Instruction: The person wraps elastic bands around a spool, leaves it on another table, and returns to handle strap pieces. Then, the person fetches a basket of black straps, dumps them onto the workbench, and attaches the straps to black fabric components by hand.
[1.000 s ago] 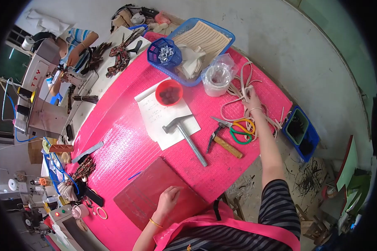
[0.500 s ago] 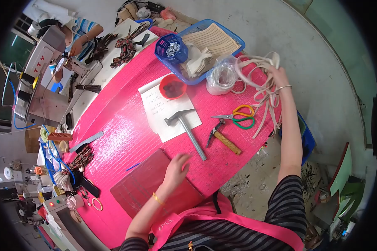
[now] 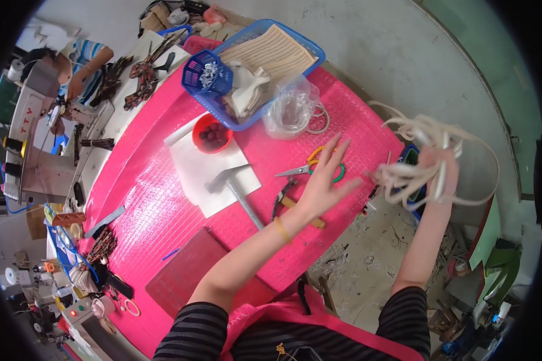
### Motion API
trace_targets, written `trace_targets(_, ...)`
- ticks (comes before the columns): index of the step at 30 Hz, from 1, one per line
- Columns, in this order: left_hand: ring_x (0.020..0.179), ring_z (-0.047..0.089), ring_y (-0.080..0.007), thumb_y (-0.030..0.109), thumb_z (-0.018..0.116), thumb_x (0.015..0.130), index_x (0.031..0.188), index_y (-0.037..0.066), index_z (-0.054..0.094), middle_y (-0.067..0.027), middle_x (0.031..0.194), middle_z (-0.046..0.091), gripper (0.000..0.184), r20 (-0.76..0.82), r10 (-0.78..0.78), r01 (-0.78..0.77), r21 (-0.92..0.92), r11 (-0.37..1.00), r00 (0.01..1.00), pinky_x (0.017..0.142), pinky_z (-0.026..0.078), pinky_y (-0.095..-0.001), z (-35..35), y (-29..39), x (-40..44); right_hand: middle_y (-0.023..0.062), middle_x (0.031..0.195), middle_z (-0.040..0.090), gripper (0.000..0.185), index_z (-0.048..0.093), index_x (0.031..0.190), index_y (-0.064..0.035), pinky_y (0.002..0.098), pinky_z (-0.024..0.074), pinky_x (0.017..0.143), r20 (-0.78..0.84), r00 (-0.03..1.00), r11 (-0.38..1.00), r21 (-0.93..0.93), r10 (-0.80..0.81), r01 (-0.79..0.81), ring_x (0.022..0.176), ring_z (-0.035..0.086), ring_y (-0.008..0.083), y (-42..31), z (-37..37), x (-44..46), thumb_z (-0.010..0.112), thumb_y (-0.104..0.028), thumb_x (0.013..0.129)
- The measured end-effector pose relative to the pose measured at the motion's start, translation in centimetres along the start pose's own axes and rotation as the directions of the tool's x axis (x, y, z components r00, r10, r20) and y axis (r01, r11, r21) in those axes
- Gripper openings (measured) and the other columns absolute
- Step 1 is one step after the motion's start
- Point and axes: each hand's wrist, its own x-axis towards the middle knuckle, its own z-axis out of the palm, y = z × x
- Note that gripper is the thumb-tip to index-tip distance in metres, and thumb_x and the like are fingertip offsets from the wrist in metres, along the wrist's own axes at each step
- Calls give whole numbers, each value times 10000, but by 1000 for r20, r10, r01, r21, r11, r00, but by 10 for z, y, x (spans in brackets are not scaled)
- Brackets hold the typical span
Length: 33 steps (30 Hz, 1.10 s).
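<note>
My right hand (image 3: 442,171) is closed around a loose bundle of cream straps (image 3: 403,174), held up past the right edge of the pink table. Loops of the straps spread out on both sides of the hand, somewhat blurred. My left hand (image 3: 323,188) reaches toward the bundle with its fingers spread and nothing in it. Partly behind that hand lie scissors (image 3: 294,171) with orange and green handles. A tool with a dark head and wooden handle (image 3: 288,202) is also partly covered by it. A metal hammer (image 3: 242,200) rests across white paper (image 3: 193,165).
A blue basket (image 3: 247,124) holds striped sheets, white cloth and a smaller blue basket (image 3: 193,75). Beside it stand a clear plastic bag (image 3: 288,114) and a red bowl (image 3: 200,129) of dark pieces. A dark red board (image 3: 193,265) lies near me. Another person works at a sewing machine (image 3: 33,138).
My right hand has lifted the straps off the table and carried them right. My left hand has moved from over the red board up and right, fingers now spread. The view has shifted.
</note>
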Motion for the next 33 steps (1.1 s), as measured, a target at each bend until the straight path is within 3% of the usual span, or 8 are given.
trace_targets(2,1312,109,-317,294,745,612,1364,90,179,-171,1418,76,963,30,224,-222,-60,973,974,1041,194,-404,-28,46,1,74,757,528,271,489,1000,-28,283,427,588,151,941,835,-518,304,-187,672,518,166,6,41,-37,518,-121,746)
trace_targets(5,1315,89,-298,288,790,551,1378,86,106,-180,1412,79,1093,198,308,-288,-121,950,931,1046,165,-412,-36,61,-16,166,746,586,191,571,863,-50,384,472,613,408,568,65,-848,715,527,705,602,283,30,88,-76,582,-129,690)
trace_targets(12,930,507,-177,160,780,615,1305,64,238,-117,1117,478,884,712,-209,715,-544,438,670,788,430,-293,-32,9,-107,181,668,582,232,591,804,-8,369,459,571,690,58,573,-642,722,510,639,581,342,72,120,-91,592,-220,709)
trace_targets(16,662,529,-73,175,717,698,1049,43,497,-33,836,574,436,667,-562,863,-277,423,490,517,438,-198,-62,26,-135,72,788,643,231,626,904,-2,265,482,684,624,502,730,-684,599,-21,724,610,140,102,101,8,639,-169,744)
trace_targets(18,597,530,-74,181,697,719,1002,45,527,-33,793,580,357,469,-596,756,-471,456,652,459,423,-199,-55,20,-169,107,952,595,265,572,980,-28,380,413,856,626,780,146,-772,5,619,960,551,241,171,93,75,601,-154,748)
trace_targets(20,531,517,-75,220,651,778,974,36,555,-7,661,563,286,509,-617,798,-325,507,599,467,419,-203,-65,45,-161,103,926,565,226,574,931,-38,450,361,854,799,523,-340,-601,-298,724,975,506,286,236,86,104,584,-164,744)
trace_targets(30,503,414,-54,120,574,834,997,29,515,-7,657,501,196,414,-775,870,-347,350,477,414,312,-207,-90,47,-205,123,807,538,99,563,830,-33,412,394,695,349,876,440,-764,-333,472,812,527,303,149,92,32,557,-62,736)
trace_targets(33,575,489,-56,139,588,825,1018,29,532,-14,700,559,229,389,-777,846,-418,331,496,456,373,-192,-86,41,-210,127,798,515,72,535,796,-27,407,406,729,648,717,48,-733,-256,679,779,516,295,150,156,26,553,-65,738)
